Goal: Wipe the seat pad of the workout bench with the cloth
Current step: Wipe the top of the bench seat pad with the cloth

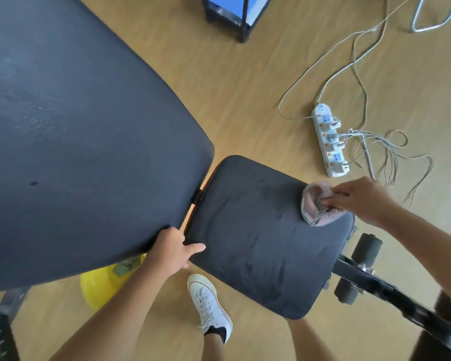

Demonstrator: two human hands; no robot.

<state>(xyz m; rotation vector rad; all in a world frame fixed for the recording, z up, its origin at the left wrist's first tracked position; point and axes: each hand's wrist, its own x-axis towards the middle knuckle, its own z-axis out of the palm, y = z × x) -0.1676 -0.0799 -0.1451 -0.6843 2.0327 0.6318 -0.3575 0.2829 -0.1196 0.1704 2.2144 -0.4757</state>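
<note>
The dark seat pad [258,238] of the workout bench lies in the middle of the view. A crumpled pink and grey cloth [317,204] rests on the pad's far right corner. My right hand [359,198] grips the cloth from the right and presses it onto the pad. The large dark back pad [76,139] fills the left side. My left hand [173,250] holds the back pad's lower corner, with the thumb reaching over the near edge of the seat pad.
A white power strip [330,140] with plugs and tangled white cables lies on the wooden floor beyond the seat. Black foam rollers [366,247] and the bench frame extend right. A yellow object [102,285] sits under the back pad. My white shoe [208,300] stands below the seat.
</note>
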